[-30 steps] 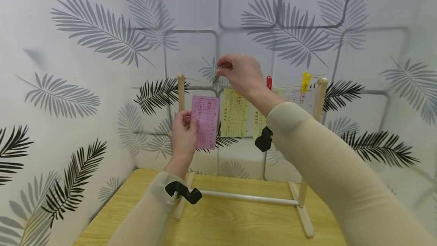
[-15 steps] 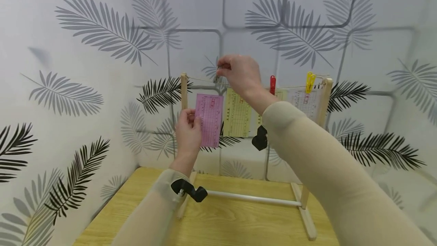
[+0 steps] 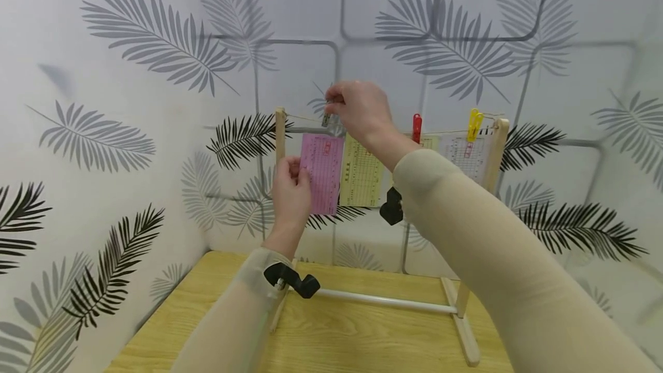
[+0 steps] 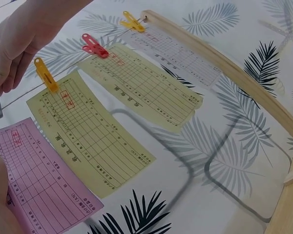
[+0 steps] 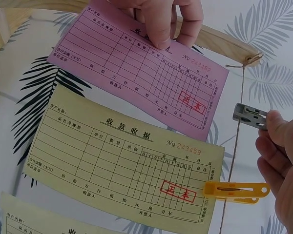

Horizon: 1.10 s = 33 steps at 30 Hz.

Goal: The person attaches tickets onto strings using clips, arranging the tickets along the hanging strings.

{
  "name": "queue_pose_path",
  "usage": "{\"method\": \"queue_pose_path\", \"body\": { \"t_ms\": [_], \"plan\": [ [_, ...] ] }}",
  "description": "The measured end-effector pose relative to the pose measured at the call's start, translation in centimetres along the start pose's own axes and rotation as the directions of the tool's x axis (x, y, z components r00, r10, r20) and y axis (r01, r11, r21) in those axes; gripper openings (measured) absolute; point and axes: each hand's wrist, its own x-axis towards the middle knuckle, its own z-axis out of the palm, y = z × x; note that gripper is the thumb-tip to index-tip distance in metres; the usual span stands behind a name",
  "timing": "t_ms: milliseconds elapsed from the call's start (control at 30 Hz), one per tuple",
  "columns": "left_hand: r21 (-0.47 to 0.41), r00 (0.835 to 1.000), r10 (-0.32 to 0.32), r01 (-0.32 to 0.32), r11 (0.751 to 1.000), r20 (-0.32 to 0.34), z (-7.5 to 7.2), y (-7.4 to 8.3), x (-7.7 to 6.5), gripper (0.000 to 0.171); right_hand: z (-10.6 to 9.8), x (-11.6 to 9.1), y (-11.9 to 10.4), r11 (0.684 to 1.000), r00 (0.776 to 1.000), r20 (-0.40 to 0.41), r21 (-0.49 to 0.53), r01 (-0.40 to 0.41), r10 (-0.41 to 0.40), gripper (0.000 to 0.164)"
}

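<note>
In the head view my left hand [image 3: 291, 194] pinches a pink receipt slip [image 3: 322, 174] by its left edge, holding it upright with its top edge just below the string. My right hand [image 3: 362, 111] is above, at the string, thumb and fingers pinching a grey clothespin [image 5: 250, 116]. The right wrist view has the clothespin's tip overlapping the string [image 5: 241, 92], apart from the pink slip. Beside the pink slip hangs a yellow-green receipt slip [image 5: 117, 165], fastened to the string by a yellow clothespin [image 5: 237, 191].
Further right, a red clothespin [image 3: 416, 127] holds another yellow-green slip [image 4: 141, 87], and a yellow clothespin [image 3: 475, 124] holds a white slip [image 4: 176, 56]. Wooden posts [image 3: 280, 134] carry the string. A white rod [image 3: 383, 299] joins their feet on the wooden table [image 3: 362, 341].
My left hand has raised the pink slip closer to the string and the neighbouring yellow-green slip. The right hand keeps its pinch on the grey clothespin at nearly the same spot.
</note>
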Motion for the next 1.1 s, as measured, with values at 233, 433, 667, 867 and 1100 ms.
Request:
{"method": "queue_pose_path", "body": {
  "t_ms": [233,433,667,867,1100],
  "plan": [
    [0.004,1.000,-0.003,0.003,1.000,0.013,0.09,0.28,0.46,0.017,-0.06,-0.04,-0.12,1.000,0.999,0.039,0.020,-0.003,0.002,0.025],
    [-0.009,1.000,-0.005,0.006,1.000,0.009,0.11,0.31,0.58,0.018,-0.08,-0.09,-0.19,1.000,0.998,0.067,0.029,0.000,-0.002,0.024],
    [-0.013,1.000,-0.001,0.001,1.000,0.011,0.06,0.58,0.68,0.018,-0.03,0.07,-0.41,1.000,0.995,0.098,0.021,-0.008,0.006,0.027],
    [-0.007,1.000,0.012,-0.012,1.000,0.017,-0.03,0.79,0.74,0.017,-0.10,0.07,-0.62,1.000,0.993,0.120,0.009,-0.011,0.010,0.029],
    [0.004,1.000,0.019,-0.019,1.000,0.020,-0.17,0.86,0.62,0.018,-0.25,-0.09,-0.47,1.000,0.991,0.137,0.003,0.001,-0.001,0.032]
  ]
}}
